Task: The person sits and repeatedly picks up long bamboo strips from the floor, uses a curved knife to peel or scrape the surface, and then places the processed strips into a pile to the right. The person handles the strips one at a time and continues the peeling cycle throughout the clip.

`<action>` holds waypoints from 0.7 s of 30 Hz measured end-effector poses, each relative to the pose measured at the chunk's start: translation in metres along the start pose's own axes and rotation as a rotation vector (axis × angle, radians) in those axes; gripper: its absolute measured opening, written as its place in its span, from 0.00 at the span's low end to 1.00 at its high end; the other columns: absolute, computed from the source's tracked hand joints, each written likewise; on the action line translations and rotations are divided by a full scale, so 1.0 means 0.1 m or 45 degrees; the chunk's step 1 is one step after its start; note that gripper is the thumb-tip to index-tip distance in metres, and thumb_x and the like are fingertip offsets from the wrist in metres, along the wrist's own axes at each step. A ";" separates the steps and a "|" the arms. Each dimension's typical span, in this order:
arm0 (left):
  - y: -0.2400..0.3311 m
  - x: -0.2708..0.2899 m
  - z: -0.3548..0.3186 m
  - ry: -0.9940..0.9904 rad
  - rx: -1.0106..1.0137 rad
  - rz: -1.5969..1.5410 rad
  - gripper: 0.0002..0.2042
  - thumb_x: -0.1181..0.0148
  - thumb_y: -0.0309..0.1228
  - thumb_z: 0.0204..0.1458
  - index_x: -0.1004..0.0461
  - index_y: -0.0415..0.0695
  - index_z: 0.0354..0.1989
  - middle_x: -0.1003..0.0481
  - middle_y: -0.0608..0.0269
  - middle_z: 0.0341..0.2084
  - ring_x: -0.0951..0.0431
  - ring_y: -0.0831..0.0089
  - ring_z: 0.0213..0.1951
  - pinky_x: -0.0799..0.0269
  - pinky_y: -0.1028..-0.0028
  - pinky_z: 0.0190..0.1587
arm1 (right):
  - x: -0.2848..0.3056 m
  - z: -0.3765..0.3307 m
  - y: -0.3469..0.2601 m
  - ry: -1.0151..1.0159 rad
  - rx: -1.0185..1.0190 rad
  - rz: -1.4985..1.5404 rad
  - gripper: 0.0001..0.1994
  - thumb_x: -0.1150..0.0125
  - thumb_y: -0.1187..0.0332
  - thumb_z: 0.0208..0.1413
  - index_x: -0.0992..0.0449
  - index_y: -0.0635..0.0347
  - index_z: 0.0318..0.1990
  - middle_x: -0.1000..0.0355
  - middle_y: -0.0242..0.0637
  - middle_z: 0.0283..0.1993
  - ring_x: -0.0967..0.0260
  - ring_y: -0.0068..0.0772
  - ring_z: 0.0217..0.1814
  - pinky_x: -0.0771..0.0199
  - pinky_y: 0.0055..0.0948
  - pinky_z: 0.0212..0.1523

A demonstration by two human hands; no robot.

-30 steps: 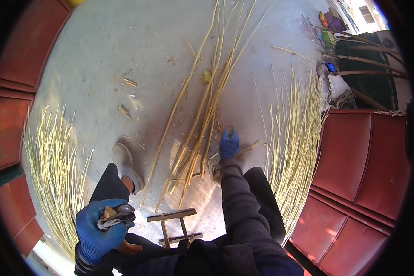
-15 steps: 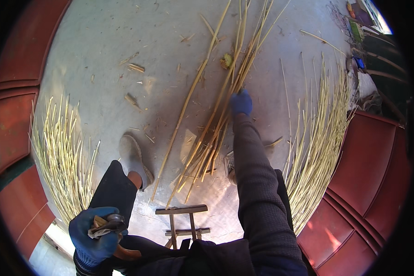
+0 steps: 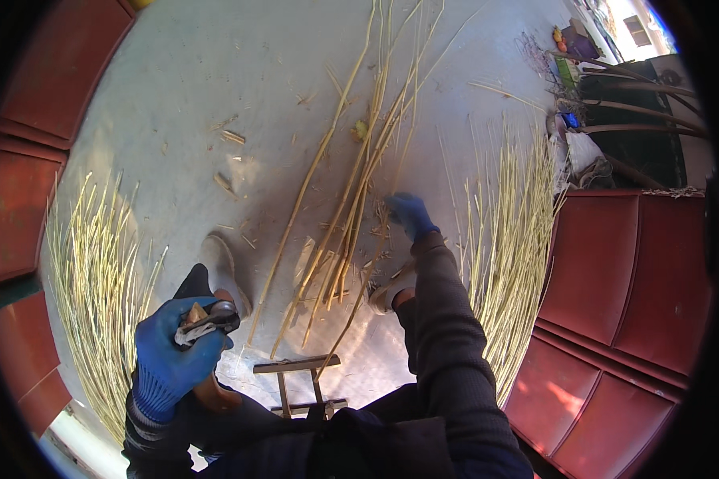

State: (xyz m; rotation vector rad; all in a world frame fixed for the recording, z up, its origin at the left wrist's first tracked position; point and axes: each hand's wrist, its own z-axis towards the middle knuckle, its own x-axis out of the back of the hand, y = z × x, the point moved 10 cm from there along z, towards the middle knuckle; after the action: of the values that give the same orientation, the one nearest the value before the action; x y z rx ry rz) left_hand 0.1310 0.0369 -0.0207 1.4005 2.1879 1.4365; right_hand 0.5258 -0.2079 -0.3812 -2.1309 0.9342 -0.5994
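Low on the left, my left hand (image 3: 172, 347), in a blue glove, is closed around a hand tool (image 3: 225, 315) with a rounded metal end; a curved brown handle shows below the fist. Its exact kind is partly hidden by the fingers. Ahead of me, my right hand (image 3: 411, 215), also gloved in blue, grips one long thin stick (image 3: 358, 302). That stick slants, its near end by the small wooden stand (image 3: 295, 365) between my legs. Just left of this hand lies a loose bunch of long brown sticks (image 3: 345, 215) on the floor.
Pale sticks are heaped at the left (image 3: 96, 295) and the right (image 3: 507, 255). Red padded panels (image 3: 607, 271) edge both sides. A white sack (image 3: 585, 152) and curved poles (image 3: 639, 104) are at the far right. Chips of bark (image 3: 232, 137) litter the grey floor.
My right hand has drawn back from the bunch, with one stick now separated from it and slanting toward the stand. My left hand with the tool has risen slightly. The view has shifted.
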 end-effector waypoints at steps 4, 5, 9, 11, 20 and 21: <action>-0.08 0.09 -0.06 0.055 -0.055 0.194 0.18 0.32 0.28 0.50 0.22 0.32 0.49 0.17 0.53 0.32 0.16 0.75 0.33 0.20 0.74 0.38 | -0.14 -0.53 -0.01 -0.050 -0.040 -0.149 0.14 0.32 0.62 0.57 0.17 0.64 0.43 0.23 0.31 0.32 0.28 0.23 0.29 0.25 0.27 0.33; -0.04 0.10 -0.08 0.062 -0.168 0.163 0.19 0.30 0.30 0.50 0.22 0.33 0.49 0.17 0.52 0.32 0.17 0.75 0.33 0.21 0.73 0.37 | -0.20 -0.65 -0.02 -0.053 -0.011 -0.215 0.14 0.32 0.61 0.57 0.17 0.63 0.43 0.23 0.30 0.32 0.28 0.23 0.31 0.25 0.27 0.34; -0.07 0.20 -0.07 0.143 -0.299 0.205 0.20 0.28 0.33 0.51 0.22 0.33 0.48 0.17 0.53 0.30 0.17 0.76 0.32 0.21 0.74 0.36 | -0.28 -1.07 -0.15 0.004 0.068 -0.310 0.13 0.32 0.63 0.55 0.15 0.65 0.39 0.22 0.32 0.29 0.26 0.25 0.26 0.24 0.28 0.30; -0.07 0.20 -0.07 0.105 -0.334 0.098 0.20 0.29 0.34 0.53 0.22 0.33 0.48 0.18 0.54 0.29 0.17 0.76 0.31 0.21 0.74 0.35 | -0.21 -1.27 -0.41 0.077 0.178 -0.247 0.13 0.33 0.64 0.55 0.16 0.66 0.40 0.22 0.33 0.30 0.25 0.25 0.28 0.24 0.27 0.31; -0.01 0.25 -0.09 0.095 -0.437 -0.002 0.18 0.32 0.39 0.56 0.21 0.33 0.42 0.18 0.54 0.23 0.16 0.74 0.27 0.22 0.73 0.32 | -0.14 -2.33 -1.27 0.114 0.241 -0.221 0.14 0.36 0.62 0.63 0.18 0.60 0.50 0.20 0.31 0.36 0.26 0.22 0.35 0.28 0.25 0.35; 0.03 0.26 -0.11 0.104 -0.513 0.011 0.18 0.32 0.40 0.56 0.21 0.34 0.40 0.19 0.54 0.23 0.16 0.73 0.27 0.22 0.73 0.32 | -0.16 -2.46 -1.37 0.126 0.266 -0.203 0.14 0.36 0.62 0.64 0.18 0.60 0.50 0.20 0.31 0.36 0.25 0.22 0.34 0.28 0.24 0.35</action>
State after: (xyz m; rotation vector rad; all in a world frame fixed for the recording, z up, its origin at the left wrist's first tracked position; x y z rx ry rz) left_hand 0.1126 0.0505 -0.0039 1.2277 1.7954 1.8372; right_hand 0.4156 -0.2354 -0.1237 -2.0135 0.7230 -0.8509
